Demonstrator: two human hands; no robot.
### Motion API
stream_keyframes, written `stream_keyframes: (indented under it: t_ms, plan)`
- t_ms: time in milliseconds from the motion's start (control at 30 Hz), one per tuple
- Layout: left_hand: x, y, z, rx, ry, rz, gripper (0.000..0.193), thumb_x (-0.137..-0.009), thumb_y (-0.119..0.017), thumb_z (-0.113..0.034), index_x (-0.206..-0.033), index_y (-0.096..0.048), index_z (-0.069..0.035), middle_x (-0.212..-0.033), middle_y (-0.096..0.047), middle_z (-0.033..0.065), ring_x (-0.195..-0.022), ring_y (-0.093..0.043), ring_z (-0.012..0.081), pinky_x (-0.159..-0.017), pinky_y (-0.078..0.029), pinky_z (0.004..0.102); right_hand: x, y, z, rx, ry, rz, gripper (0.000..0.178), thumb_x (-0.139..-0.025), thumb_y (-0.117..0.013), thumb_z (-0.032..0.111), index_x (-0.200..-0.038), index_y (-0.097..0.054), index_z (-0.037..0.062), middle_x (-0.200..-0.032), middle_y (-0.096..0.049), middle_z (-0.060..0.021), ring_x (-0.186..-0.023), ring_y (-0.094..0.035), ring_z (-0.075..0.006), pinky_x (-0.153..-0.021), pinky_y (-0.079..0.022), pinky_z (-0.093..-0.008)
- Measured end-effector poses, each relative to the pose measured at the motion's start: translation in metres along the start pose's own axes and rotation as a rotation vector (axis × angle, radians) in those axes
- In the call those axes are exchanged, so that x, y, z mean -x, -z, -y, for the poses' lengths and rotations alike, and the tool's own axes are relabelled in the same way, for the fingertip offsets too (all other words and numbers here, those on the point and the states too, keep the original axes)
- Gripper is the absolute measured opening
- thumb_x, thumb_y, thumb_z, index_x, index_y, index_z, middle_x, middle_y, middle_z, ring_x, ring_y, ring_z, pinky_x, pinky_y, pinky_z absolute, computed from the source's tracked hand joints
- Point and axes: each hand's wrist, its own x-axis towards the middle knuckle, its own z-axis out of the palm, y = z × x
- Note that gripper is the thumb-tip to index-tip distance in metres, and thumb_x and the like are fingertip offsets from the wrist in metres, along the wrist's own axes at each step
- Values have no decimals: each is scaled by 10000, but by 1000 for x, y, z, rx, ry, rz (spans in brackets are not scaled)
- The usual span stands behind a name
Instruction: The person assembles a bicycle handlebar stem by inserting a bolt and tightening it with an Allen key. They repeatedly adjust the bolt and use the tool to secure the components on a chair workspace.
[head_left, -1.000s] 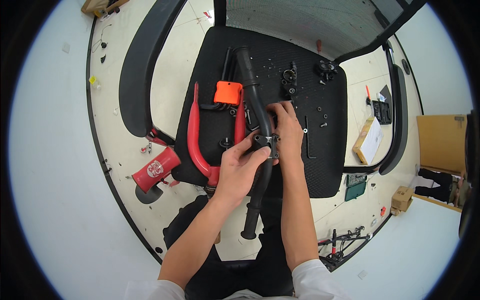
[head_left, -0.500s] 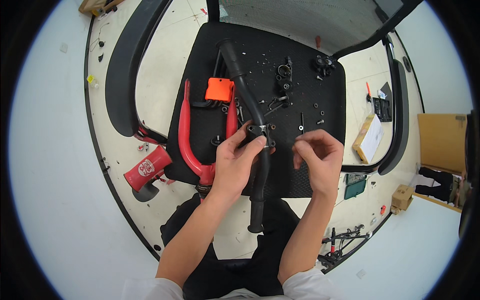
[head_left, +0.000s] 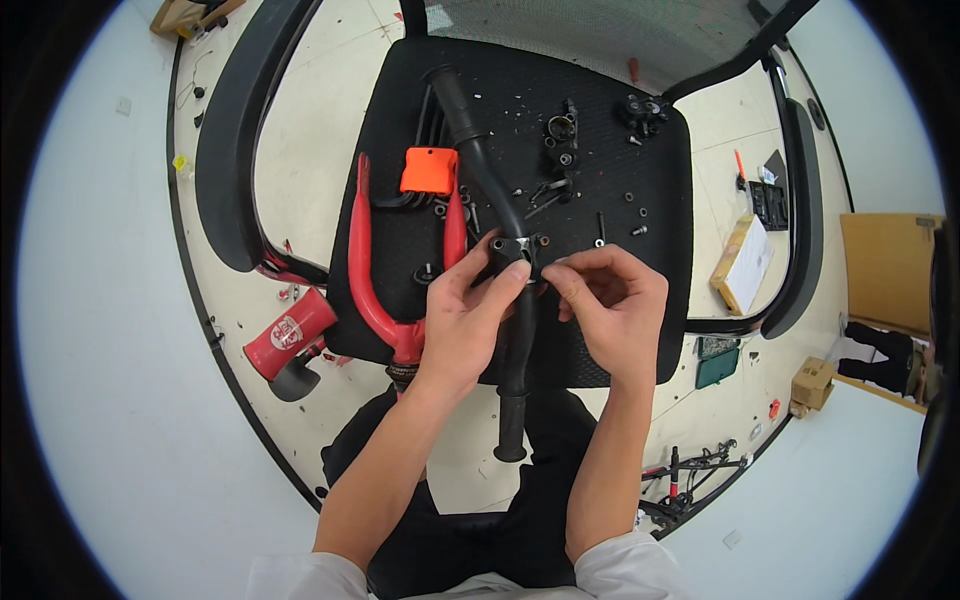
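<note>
A black bicycle handlebar [head_left: 490, 187] with rubber grips lies lengthwise over the chair seat, its near end jutting past the front edge. Around its middle sits a small metal clamp [head_left: 513, 246] with bolt holes. My left hand [head_left: 460, 330] is closed on that clamp, thumb on top and fingers beneath. Thumb and fingertips of my right hand [head_left: 617, 312] are pinched together at the clamp's right side; anything between them is too small or hidden to make out. To the left, a red bicycle fork [head_left: 366, 275] lies beside an orange hex key holder [head_left: 429, 171].
Bolts, nuts and a long screw [head_left: 600, 228] lie scattered over the black seat [head_left: 640, 290]. Black metal parts [head_left: 563, 150] sit farther back. Armrests [head_left: 232, 150] flank the seat. A red tube-shaped part [head_left: 290, 335] hangs at the left, and a green case [head_left: 717, 367] is on the floor.
My right hand has moved left, from above the seat to the clamp's side. My left hand keeps its hold on the clamp. The whole view has shifted slightly.
</note>
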Motion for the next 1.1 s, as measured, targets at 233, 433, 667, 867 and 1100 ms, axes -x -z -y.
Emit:
stream_keyframes:
  t_ms: [233, 433, 667, 867, 1100]
  plan:
    - [0, 3, 2, 37, -10, 7, 415, -971, -604, -100, -1355, -505, 22, -1073, -640, 19, -966, -611, 78, -845, -500, 225, 1, -6, -2, 99, 51, -38, 113, -800, -783, 19, -819, -683, -30, -711, -677, -53, -562, -589, -63, -475, -443, -183]
    - [0, 5, 2, 52, 1, 5, 423, -973, -600, -101, -1363, -496, 23, -1084, -649, 36, -973, -610, 74, -840, -502, 222, 1, -9, -5, 169, 43, -36, 152, -780, -812, 75, -805, -697, -21, -678, -668, -37, -598, -601, -61, -534, -465, -191]
    - [-2, 9, 1, 45, 24, 7, 432, -976, -604, -129, -1372, -496, 4, -1073, -647, 26, -952, -606, 68, -827, -504, 230, 2, -19, -4, 107, 101, 7, 68, -819, -727, 2, -870, -691, -24, -773, -675, -40, -655, -629, -70, -562, -484, -201]
    - [-2, 6, -1, 51, 36, -6, 428, -973, -616, -144, -1362, -508, -2, -1066, -642, 19, -946, -607, 76, -831, -508, 236, 4, -12, -7, 94, 111, 34, 46, -831, -694, -16, -871, -680, -34, -743, -647, -52, -645, -631, -85, -571, -499, -213]
    - [-3, 6, 0, 64, 28, -4, 437, -968, -624, -139, -1363, -506, 6, -1077, -643, 29, -975, -613, 87, -864, -518, 253, 1, -11, -14, 223, 75, 21, 101, -823, -712, 15, -835, -620, -24, -755, -656, -44, -643, -615, -83, -583, -501, -212]
